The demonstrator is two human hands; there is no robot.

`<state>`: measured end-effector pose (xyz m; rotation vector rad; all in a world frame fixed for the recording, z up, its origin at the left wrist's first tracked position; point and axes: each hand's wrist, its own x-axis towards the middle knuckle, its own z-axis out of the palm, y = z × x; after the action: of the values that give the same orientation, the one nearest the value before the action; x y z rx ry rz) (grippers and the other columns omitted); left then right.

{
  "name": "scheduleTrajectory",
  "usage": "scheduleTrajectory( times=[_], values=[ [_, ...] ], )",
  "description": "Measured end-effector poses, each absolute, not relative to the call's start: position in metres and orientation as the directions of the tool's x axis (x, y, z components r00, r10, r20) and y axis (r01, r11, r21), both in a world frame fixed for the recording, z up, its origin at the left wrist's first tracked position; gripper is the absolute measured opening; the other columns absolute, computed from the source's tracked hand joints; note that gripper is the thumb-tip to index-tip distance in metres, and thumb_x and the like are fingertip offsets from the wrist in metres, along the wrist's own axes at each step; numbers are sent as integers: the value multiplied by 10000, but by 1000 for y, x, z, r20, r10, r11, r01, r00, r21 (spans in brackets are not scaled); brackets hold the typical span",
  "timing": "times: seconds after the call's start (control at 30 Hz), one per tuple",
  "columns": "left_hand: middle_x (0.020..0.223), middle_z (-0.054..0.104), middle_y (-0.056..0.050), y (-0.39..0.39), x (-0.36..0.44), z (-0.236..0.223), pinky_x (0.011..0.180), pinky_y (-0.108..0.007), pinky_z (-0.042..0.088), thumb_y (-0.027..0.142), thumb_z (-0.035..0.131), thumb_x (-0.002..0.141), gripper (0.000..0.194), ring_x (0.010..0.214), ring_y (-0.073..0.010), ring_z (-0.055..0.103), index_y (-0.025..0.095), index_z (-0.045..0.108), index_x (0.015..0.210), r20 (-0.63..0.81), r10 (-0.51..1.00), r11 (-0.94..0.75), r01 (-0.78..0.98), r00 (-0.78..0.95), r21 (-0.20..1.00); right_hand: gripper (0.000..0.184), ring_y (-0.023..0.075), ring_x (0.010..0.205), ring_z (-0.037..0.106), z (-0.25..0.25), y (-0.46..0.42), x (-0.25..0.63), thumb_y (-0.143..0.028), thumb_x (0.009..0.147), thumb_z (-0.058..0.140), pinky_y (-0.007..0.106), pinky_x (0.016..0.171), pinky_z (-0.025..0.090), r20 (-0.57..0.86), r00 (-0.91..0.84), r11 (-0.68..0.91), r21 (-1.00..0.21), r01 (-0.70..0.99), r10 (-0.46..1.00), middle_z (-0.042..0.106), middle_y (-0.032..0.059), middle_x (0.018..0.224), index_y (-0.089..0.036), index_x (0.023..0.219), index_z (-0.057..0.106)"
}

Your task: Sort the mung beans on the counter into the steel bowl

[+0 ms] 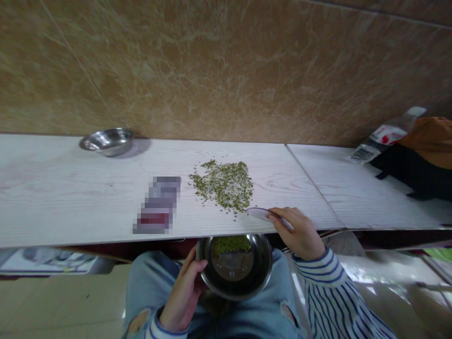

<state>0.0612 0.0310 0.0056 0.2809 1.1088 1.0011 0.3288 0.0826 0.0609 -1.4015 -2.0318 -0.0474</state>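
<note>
My left hand [188, 287] grips the left rim of a steel bowl [233, 293] at the table's front edge, above my lap. Small green beans [231, 245], which look like mung beans, lie in the far part of that bowl. My right hand [298, 230] is closed on a thin, translucent flat piece with a purplish edge [259, 213]; its exact kind is unclear. The tip of this piece is at the near right edge of a loose patch of green beans [226, 184] spread on the white tabletop [282, 179].
A second steel bowl [109, 141] stands near the wall at left. A pixelated flat object [158, 205] lies left of the beans. Toward the right, a clear bottle [386, 136] leans beside a black and brown bag [420, 165]. The tiled wall [212, 70] bounds the table's back.
</note>
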Motion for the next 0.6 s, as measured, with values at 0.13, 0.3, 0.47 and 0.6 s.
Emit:
scheduleTrajectory(
  times=[0.13,0.3,0.47,0.6],
  values=[
    [1134,679,-54,31,61,4,787,-356,493,272,626,719,559,980,-257,632,241,532,1269,-616,781,569,-527,105,632,173,178,763,644,61,85,327,-243,883,511,324,704,503,538,-210,430,-323,843,816,701,49,840,-213,995,638],
    [1144,672,-45,30,59,4,788,-342,488,262,612,737,555,985,-246,624,247,507,1282,-622,777,569,-528,95,630,173,184,757,646,60,87,333,-245,878,518,333,698,501,538,-186,400,-313,861,822,704,49,843,-212,999,638],
    [1138,674,-41,31,60,5,801,-337,480,270,606,741,546,1009,-244,613,252,512,1279,-613,783,566,-532,107,630,178,188,787,649,60,89,333,-231,876,522,334,715,498,552,-183,404,-309,861,814,706,58,874,-197,1009,635],
    [1152,666,-39,31,60,6,816,-348,477,268,608,737,544,1014,-248,609,254,516,1273,-616,781,570,-523,104,634,185,180,770,647,60,89,328,-245,885,510,329,712,497,537,-193,412,-323,852,821,705,51,855,-203,1009,641]
  ],
)
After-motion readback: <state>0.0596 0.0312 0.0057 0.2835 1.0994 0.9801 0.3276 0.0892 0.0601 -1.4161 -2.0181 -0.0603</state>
